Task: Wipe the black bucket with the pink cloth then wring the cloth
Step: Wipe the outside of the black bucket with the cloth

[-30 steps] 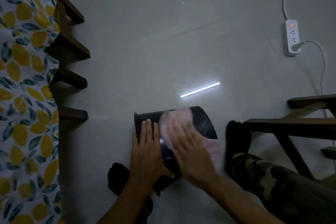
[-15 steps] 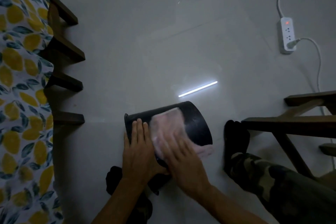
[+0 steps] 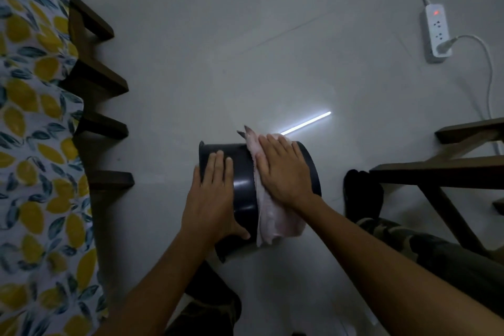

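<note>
The left hand [image 3: 215, 196] lies flat on the left part of the black bucket [image 3: 245, 188], fingers straight and close together pointing to the far side, thumb hooked round the near curve of the wall. It presses rather than grips. The right hand [image 3: 283, 172] is spread palm-down on the pink cloth [image 3: 275, 221], fingers slightly fanned, pinning the cloth against the right part of the bucket; it pinches nothing.

From the head camera, the bucket lies on its side on the pale grey floor [image 3: 218, 49], in the near middle of the scene, between the person's two dark-socked feet. The cloth drapes across its curved wall: one corner sticks up past the far edge, and a wider flap hangs off the near edge, right of the left thumb. A glossy streak shows on the bare black wall between the two hands.

To the far right a white power strip [image 3: 437, 33] rests on the floor with a red light lit and one plug in it; no writing on it can be read. A bright strip of reflected light [image 3: 305, 123] crosses the floor just beyond the bucket. A lemon-print fabric [image 3: 32, 144] covers dark wooden furniture on the left, and a dark wooden frame [image 3: 441, 172] stands at the right. No brand or label shows on the bucket or cloth.
</note>
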Motion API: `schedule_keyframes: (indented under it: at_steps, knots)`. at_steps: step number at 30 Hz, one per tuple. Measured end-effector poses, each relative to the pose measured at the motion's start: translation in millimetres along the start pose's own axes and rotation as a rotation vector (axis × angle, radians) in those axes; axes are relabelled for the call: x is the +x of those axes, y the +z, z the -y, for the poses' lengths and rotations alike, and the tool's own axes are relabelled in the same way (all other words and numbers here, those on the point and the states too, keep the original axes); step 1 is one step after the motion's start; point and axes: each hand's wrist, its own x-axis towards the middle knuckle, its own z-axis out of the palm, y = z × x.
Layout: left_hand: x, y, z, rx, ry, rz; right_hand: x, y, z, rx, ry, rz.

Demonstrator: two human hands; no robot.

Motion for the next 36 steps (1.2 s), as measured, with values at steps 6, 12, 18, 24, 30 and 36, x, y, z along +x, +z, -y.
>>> schedule_keyframes:
  at_steps: [6,12,18,24,30,36]
  knots:
    - [-65,83,-48,-0.115,-0.077,-0.145,-28,9,-11,-0.008,0.07,-0.013]
    - [-94,138,-80,-0.137,-0.139,-0.301,-42,11,-20,-0.026,0.109,0.016]
    - [-105,164,-97,-0.043,-0.187,-0.357,-50,12,-25,-0.012,0.134,-0.002]
    - [-127,123,-116,-0.219,-0.124,-0.39,-64,5,-31,0.02,0.117,-0.075]
    - [-51,30,-48,-0.124,-0.075,-0.067,-90,9,-38,0.019,0.076,-0.104]
    - [-32,34,-44,-0.104,-0.046,0.203,-104,22,-24,-0.141,-0.174,0.016]
